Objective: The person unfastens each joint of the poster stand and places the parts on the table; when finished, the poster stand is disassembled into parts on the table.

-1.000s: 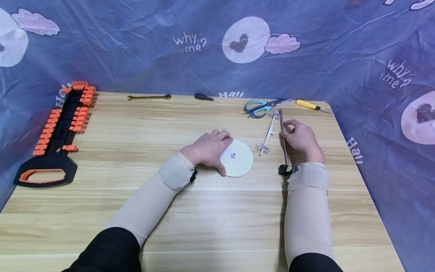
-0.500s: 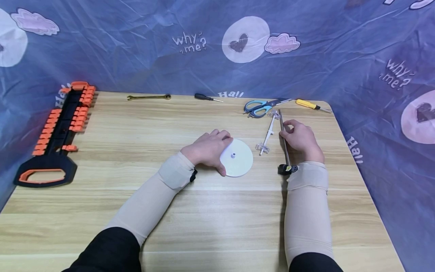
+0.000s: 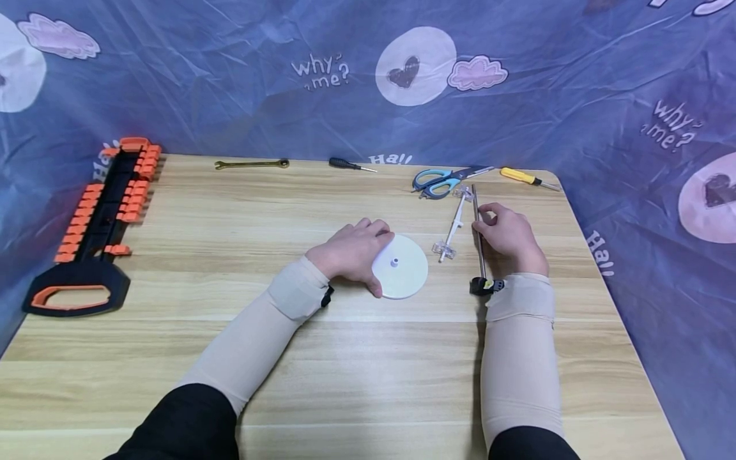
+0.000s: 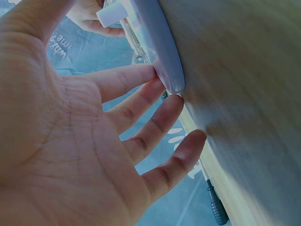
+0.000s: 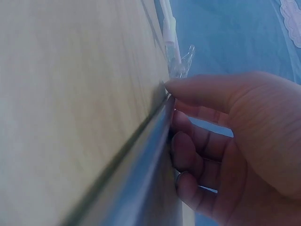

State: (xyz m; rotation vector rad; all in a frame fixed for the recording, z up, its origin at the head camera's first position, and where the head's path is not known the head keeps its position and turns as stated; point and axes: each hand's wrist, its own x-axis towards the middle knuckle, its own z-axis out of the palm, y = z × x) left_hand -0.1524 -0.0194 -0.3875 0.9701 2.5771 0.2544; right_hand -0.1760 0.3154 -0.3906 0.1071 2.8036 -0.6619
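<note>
My left hand grips the left edge of a white round disc that lies on the table with a short peg at its middle. In the left wrist view the fingertips meet the rim of this disc. My right hand pinches a thin metal rod between thumb and fingers, low over the wood. Up close in the right wrist view, the rod runs toward the camera from the fingertips. Left of the rod lies a slim white stick with clear plastic pieces near its ends.
Along the back edge lie a wrench, a black screwdriver, blue-handled scissors and a yellow screwdriver. A black and orange rack with a handle lies at far left. Blue printed cloth hangs behind the table.
The near end of the metal rod shifts slightly left while my right hand stays almost in place. My left hand and the disc have not visibly moved.
</note>
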